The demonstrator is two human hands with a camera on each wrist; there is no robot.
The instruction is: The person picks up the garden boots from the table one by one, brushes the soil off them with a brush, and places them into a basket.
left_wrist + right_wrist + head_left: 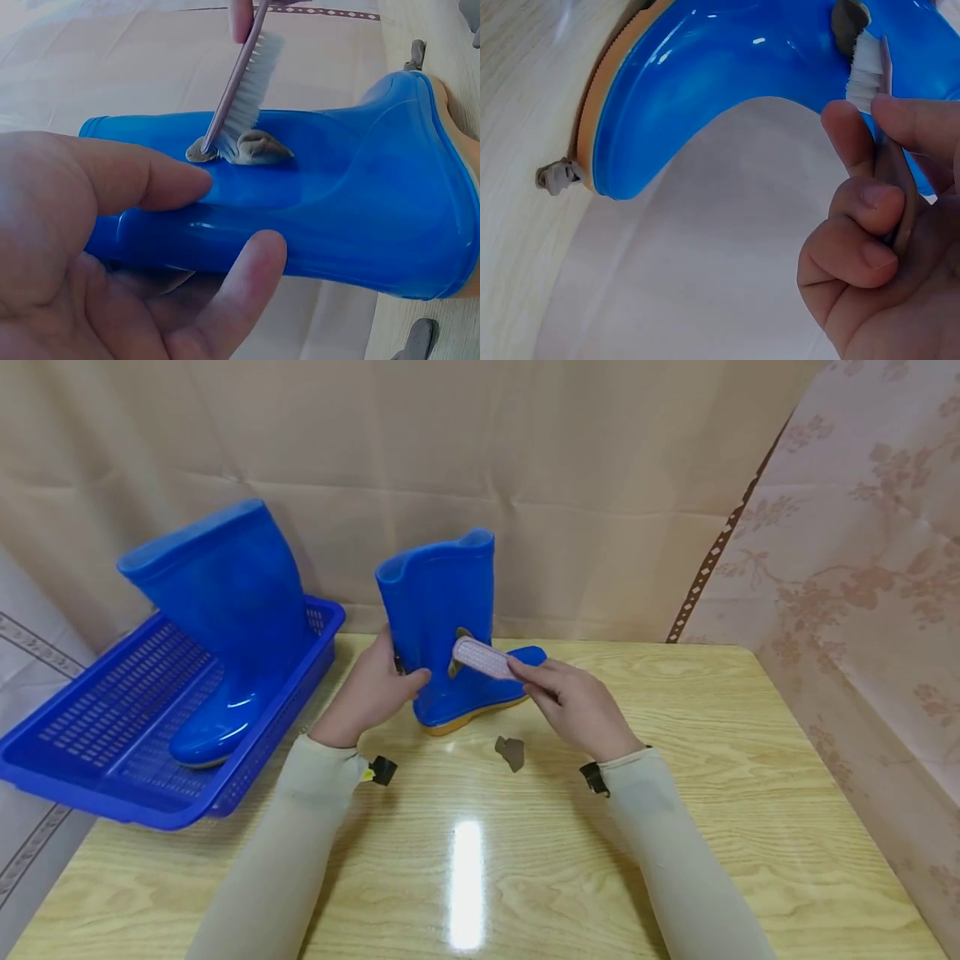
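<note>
My left hand (371,689) grips the shaft of a blue boot (450,627) that stands upright on the table (750,793), right between my two hands. In the left wrist view my thumb and fingers (150,180) curl around the boot's shaft, pressing on its blue surface just beside a brown lump of mud (255,146) stuck to the side.

My right hand (573,702) is closed around the handle of a brush (483,657), fingers (862,225) wrapped tight on it. The white bristles (251,97) of the brush press against the mud on the side of the boot, at the level of my fingertips. The boot's toe points away past my right hand, and its tan sole (592,142) rests on the table.

On the table between my wrists, nearer to the right one, lies a small brown scrap of mud (511,752), apart from the boot.

Out beyond my left hand, well apart from it, sits a blue basket (112,727) with slotted walls, hanging partly over the table's edge. A second blue boot (225,618) stands inside it, leaning a little. Beige cloth (600,485) hangs behind the table, and a flowered cloth (862,568) hangs off past my right hand.
</note>
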